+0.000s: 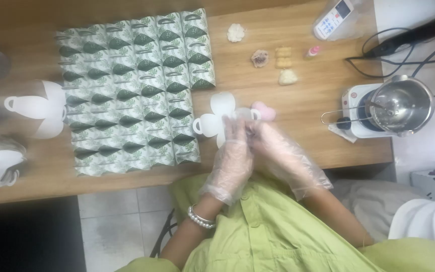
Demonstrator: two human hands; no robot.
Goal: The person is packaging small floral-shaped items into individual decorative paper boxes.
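Both my hands wear clear plastic gloves and meet over the table's near edge. My left hand (pixel 233 151) rests on a flat white die-cut box blank (pixel 217 113) lying unfolded on the wood. My right hand (pixel 278 148) touches the left one, fingers curled together; whether it holds something small I cannot tell. A pink flower-shaped piece (pixel 264 110) lies just beyond my fingertips, on the blank's right edge.
Many folded green leaf-print boxes (pixel 132 95) fill the table's left-middle. White blanks (pixel 39 108) lie further left. Small moulded shapes (pixel 284 57), a little bottle (pixel 313 51) and a remote (pixel 332 17) sit at the back. A steel pot on a small hotplate (pixel 399 106) stands right.
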